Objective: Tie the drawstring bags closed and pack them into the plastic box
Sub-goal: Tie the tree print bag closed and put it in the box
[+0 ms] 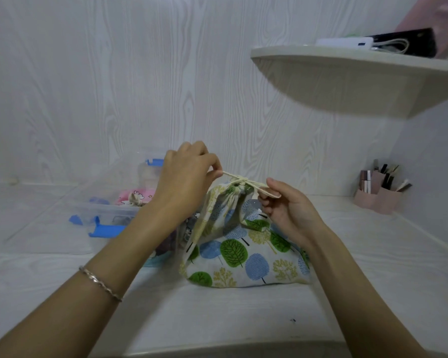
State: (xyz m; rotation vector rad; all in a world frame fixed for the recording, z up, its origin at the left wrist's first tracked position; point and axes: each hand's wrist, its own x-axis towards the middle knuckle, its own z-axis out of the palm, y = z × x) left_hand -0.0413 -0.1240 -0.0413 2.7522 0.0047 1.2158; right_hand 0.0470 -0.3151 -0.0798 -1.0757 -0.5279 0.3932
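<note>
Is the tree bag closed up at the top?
Yes, shut. The tree bag's top is bunched tight, and the cream drawstring crosses over it, pulled apart by the left hand and right hand.

Bare forearms — silver bracelet (pixel 100 283) on left wrist

Tree-print bag being tied, clear box waiting beside it

We are seeing the tree-print drawstring bag (pixel 241 249) sitting on the white surface, its neck gathered and its cream cord (pixel 243 182) stretching out to both sides; the clear plastic box (pixel 114 210) with blue latches is lying just left, holding a pink bag (pixel 135 196).
</note>
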